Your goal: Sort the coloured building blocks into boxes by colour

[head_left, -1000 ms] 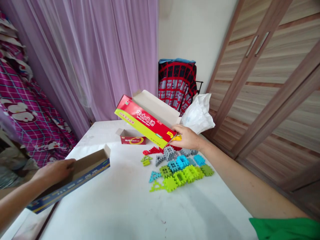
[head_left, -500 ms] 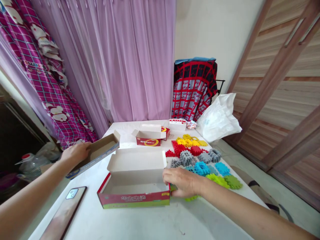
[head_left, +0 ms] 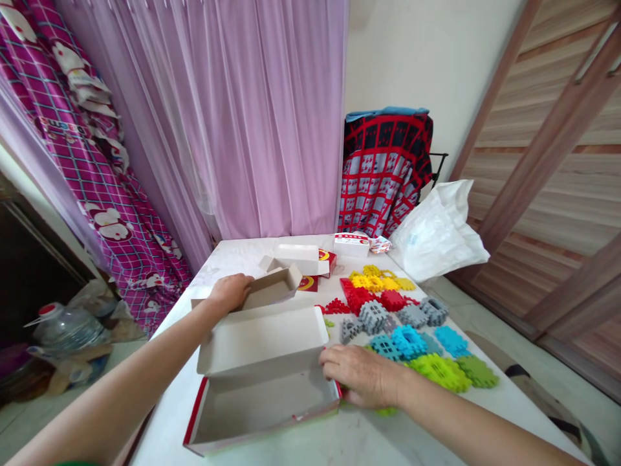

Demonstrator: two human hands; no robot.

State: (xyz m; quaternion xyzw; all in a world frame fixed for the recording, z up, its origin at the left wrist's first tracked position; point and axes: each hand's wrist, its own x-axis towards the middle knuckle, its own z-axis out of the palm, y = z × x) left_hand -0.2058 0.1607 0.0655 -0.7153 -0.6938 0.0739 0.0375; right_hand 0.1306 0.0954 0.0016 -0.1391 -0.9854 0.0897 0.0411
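Note:
My left hand (head_left: 231,291) is closed on the near rim of a long open cardboard box (head_left: 274,288) with a plain brown-grey inside, held up over the table. Below it stands a larger red-edged carton (head_left: 252,414), its white lid flap (head_left: 266,340) folded back and its inside bare but for a small scrap. The fingers of my right hand (head_left: 361,375) grip this carton's right end wall. Bright green plastic building pieces (head_left: 441,371) lie beside that hand, partly behind it.
Blue (head_left: 410,342), grey (head_left: 373,317), red (head_left: 359,298) and yellow (head_left: 376,281) building pieces cover the table's right side. Further back are a small open box (head_left: 298,255), a white box (head_left: 352,244) and a white plastic bag (head_left: 436,233). A water jug (head_left: 70,327) stands on the floor at left.
My left hand has carried the cardboard box rightward, from the table's left edge to behind the carton's flap. The carton sits lower in view; my right hand stays at its end.

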